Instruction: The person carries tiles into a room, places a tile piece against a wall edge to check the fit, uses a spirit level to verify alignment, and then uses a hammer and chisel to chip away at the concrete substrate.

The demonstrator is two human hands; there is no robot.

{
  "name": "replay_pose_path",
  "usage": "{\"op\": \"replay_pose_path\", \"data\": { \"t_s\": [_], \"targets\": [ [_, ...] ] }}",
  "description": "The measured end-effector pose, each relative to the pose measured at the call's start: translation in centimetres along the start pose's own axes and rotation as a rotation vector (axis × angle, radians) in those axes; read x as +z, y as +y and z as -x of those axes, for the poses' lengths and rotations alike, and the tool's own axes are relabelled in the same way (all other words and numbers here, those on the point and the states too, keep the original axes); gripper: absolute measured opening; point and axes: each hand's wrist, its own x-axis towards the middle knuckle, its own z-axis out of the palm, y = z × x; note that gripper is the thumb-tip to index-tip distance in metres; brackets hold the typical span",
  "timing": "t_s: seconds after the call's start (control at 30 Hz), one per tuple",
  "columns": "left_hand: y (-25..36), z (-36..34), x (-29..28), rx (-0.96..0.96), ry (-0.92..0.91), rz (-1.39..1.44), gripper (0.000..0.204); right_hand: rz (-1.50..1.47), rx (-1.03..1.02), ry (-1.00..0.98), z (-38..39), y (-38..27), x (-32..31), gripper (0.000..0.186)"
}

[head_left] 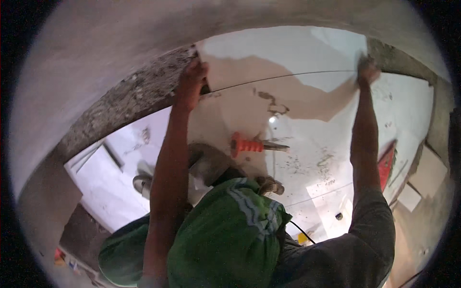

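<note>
Green cloth sits nearest, below the left hand, which grips one edge of the white tile. The right hand, at the other edge, is too blurry to tell. If one hand slips, the tile between them could drop and chip

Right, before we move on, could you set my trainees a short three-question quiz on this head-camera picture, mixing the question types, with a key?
1. Multiple choice: what colour is the handle of the chisel-like tool?
a) Blue
b) Orange
c) White

2. True or false: the left hand is at the left edge of the far white tile, and the right hand is at its right edge.

3. Fill in the missing word: seen from the wearer's side, the red object lies to the ____ of the chisel-like tool.

Key: 1. b; 2. True; 3. right
</note>
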Motion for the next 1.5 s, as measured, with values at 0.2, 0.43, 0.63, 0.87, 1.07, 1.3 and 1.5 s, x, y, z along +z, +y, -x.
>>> {"op": "replay_pose_path", "data": {
  "t_s": [0.2, 0.43, 0.63, 0.87, 1.07, 1.3, 1.5],
  "targets": [
    [-0.9, -1.0, -1.2, 0.299, 0.047, -0.500, 0.038, -0.052, 0.040, 0.086, -1.0, 0.4, 0.9, 0.062],
    [-1.2, -5.9, 3.4, 0.622, 0.038, -1.638, 0.010, 0.120, -0.096, 0.165, -5.2, 12.0, 7.4, 0.080],
    [-0.6, -4.1, 3.3, 0.253, 0.385, -1.177, 0.028, 0.121, -0.180, 0.054, -3.5, 8.5, 9.2, 0.064],
    [6.3, -1.6, -6.4, 0.289, -0.281, -0.795, 0.029, 0.339, -0.106, -0.040, -5.7, 6.3, 4.2, 0.068],
    [11.6, 9.6, -25.9, 0.114, -0.166, -1.447, 0.033, 0.344, -0.072, 0.059, -5.4, 2.5, 0.9, 0.056],
    [11.3, 28.8, -47.2, -0.446, 0.158, -1.729, 0.038, -0.496, -0.350, 0.420, 9.0, -13.5, -4.4, 0.042],
    [3.1, 39.3, -52.5, -0.475, 0.250, -1.417, 0.032, -0.835, -1.097, -0.365, 27.7, -39.3, -22.1, 0.035]
  ]
}}
